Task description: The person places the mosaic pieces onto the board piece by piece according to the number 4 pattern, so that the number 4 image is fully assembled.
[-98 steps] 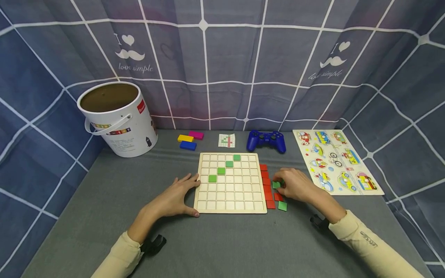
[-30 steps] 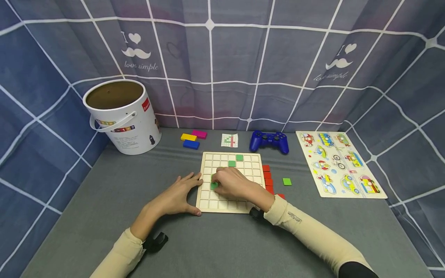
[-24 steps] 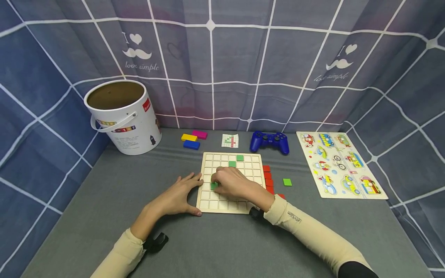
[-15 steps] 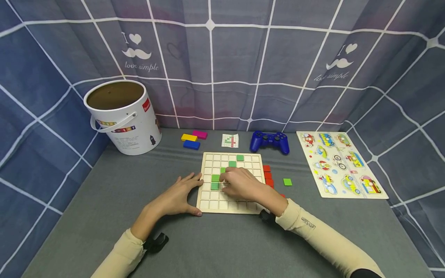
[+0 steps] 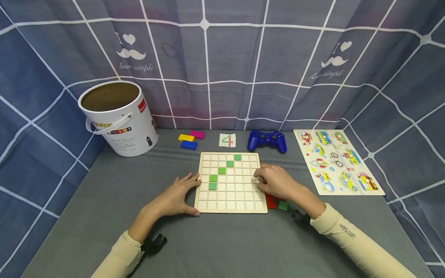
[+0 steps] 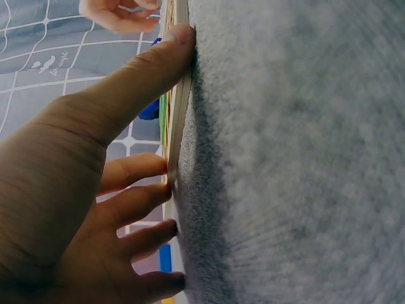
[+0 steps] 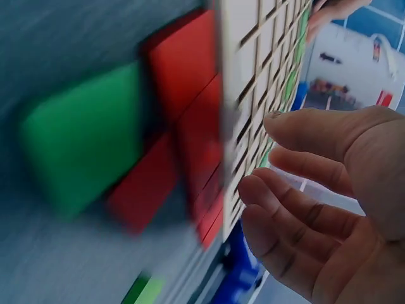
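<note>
A square wooden grid board [image 5: 240, 197] lies on the grey cloth. Several green tiles [image 5: 213, 186] sit in its cells, stepping down leftward from the upper right, with the lowest two stacked in one column. My left hand [image 5: 172, 196] rests along the board's left edge, thumb at the near corner and fingers spread. Over the right edge is my right hand [image 5: 279, 184], fingers loosely bent. The right wrist view shows a gap between its thumb and fingertips [image 7: 256, 225], holding nothing. Beside the board lie red tiles [image 7: 183, 63] and a loose green tile [image 7: 88, 139], partly hidden in the head view.
Behind the board are a small grid pattern card [image 5: 227, 140], a blue game controller [image 5: 267, 141] and yellow, pink and blue blocks [image 5: 189, 145]. A white bucket [image 5: 130, 135] stands back left; a picture puzzle board [image 5: 338, 162] lies right.
My right hand carried a green tile from beside the board to the left part of the grid, let it go there, and moved back right. The left hand stays at the board's edge.
</note>
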Tool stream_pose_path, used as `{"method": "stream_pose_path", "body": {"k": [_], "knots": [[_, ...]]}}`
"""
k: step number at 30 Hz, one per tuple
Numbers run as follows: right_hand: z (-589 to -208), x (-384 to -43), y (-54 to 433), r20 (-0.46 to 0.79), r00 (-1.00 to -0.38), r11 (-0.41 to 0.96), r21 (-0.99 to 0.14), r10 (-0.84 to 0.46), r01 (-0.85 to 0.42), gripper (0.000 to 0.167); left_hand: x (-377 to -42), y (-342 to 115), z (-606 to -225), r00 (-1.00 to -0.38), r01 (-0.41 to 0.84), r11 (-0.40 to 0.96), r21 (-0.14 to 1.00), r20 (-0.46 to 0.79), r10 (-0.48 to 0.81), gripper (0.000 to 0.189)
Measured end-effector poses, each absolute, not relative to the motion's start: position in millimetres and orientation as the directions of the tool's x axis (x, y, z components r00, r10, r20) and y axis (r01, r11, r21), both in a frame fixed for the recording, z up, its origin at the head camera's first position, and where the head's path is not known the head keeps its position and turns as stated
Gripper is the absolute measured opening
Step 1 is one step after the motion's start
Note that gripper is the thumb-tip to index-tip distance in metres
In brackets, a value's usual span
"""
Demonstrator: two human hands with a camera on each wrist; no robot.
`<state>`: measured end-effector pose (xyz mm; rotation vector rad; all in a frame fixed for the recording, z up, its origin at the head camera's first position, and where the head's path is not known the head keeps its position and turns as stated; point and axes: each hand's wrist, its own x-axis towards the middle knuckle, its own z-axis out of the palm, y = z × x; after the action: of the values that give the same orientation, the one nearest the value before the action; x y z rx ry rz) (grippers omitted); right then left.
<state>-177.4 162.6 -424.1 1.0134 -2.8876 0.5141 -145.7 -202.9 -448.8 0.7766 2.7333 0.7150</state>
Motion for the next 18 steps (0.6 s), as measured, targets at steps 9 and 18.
{"method": "stream_pose_path", "body": {"k": [9, 18], "knots": [[-421.5, -179.0, 209.5, 0.114, -0.851, 0.811, -0.260, -0.513, -0.524, 0.030, -143.2, -203.1, -448.2, -0.837, 0.444, 0.732, 0.516, -0.052, 0.544, 0.103], [-428.1, -181.9, 242.2, 0.070, -0.879, 0.858, -0.193, -0.473, -0.477, 0.032, -144.4, -203.4, -449.6, -0.835, 0.444, 0.732, 0.517, -0.057, 0.547, 0.104]]}}
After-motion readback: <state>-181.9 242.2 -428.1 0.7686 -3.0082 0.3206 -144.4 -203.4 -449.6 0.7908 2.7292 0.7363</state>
